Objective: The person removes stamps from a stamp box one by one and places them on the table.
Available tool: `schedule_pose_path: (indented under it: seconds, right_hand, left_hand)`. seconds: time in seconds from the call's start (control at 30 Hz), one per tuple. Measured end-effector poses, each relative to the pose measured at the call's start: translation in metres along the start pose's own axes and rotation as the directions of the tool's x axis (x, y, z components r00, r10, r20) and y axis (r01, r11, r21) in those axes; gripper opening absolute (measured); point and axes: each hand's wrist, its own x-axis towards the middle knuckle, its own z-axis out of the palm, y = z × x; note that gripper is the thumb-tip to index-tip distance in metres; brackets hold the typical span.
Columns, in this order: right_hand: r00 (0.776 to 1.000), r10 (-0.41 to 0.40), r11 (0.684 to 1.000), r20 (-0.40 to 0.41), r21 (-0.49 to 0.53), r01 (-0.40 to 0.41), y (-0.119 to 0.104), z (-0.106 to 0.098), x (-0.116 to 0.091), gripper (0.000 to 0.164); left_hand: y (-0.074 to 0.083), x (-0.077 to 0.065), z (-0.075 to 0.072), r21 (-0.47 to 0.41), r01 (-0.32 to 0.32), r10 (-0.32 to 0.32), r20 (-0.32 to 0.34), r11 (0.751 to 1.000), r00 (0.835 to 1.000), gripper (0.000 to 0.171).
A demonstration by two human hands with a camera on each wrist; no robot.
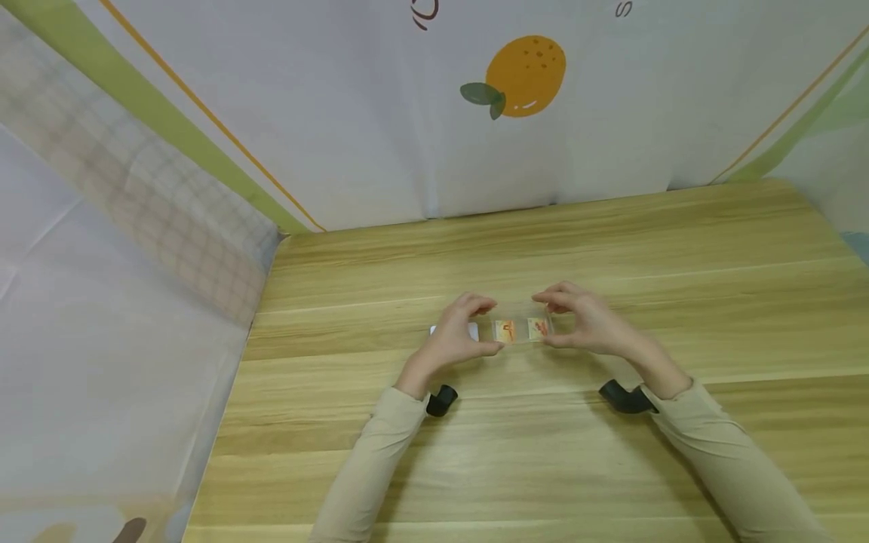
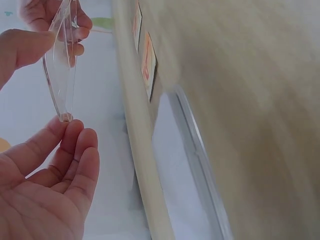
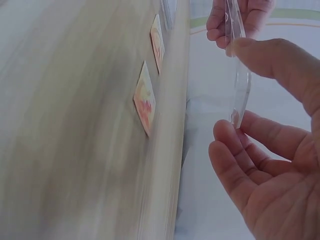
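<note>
A thin, clear plastic cover (image 1: pixel 519 311) is held level between both hands, above the wooden table. My left hand (image 1: pixel 460 332) pinches its left end, the thumb on the near edge and the fingertips on the far edge. The right end is gripped the same way by my right hand (image 1: pixel 589 323). Below the cover, two small square picture cards (image 2: pixel 148 65) (image 3: pixel 145 102) with orange and red prints lie side by side on the table. Partly behind my left hand in the head view lies a white rectangular piece (image 2: pixel 175 170) with a clear raised rim.
The wood-grain table (image 1: pixel 516 467) runs back to a white cloth backdrop (image 1: pixel 380 151) printed with an orange fruit. Another cloth (image 1: pixel 136 317) hangs along the left edge. A black wrist fitting (image 1: pixel 443 400) sits at the left sleeve, and a second black fitting (image 1: pixel 626 397) at the right.
</note>
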Motion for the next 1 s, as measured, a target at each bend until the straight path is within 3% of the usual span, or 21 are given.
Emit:
schedule_pose_path:
  seconds: [0.63,1.0]
  right_hand:
    - [0.999,0.002,0.999,0.049,0.034,-0.004,-0.007,0.011,0.014,0.058]
    - [0.998,-0.046,0.999,0.035,0.024,0.045,-0.012,0.019,0.021,0.059]
  left_hand:
    - [-0.009,-0.013,-0.011,-0.018,0.019,-0.019,-0.031,1.0,0.999,0.06]
    - [-0.014,-0.021,-0.017,-0.022,0.015,-0.016,-0.057,1.0,0.998,0.06]
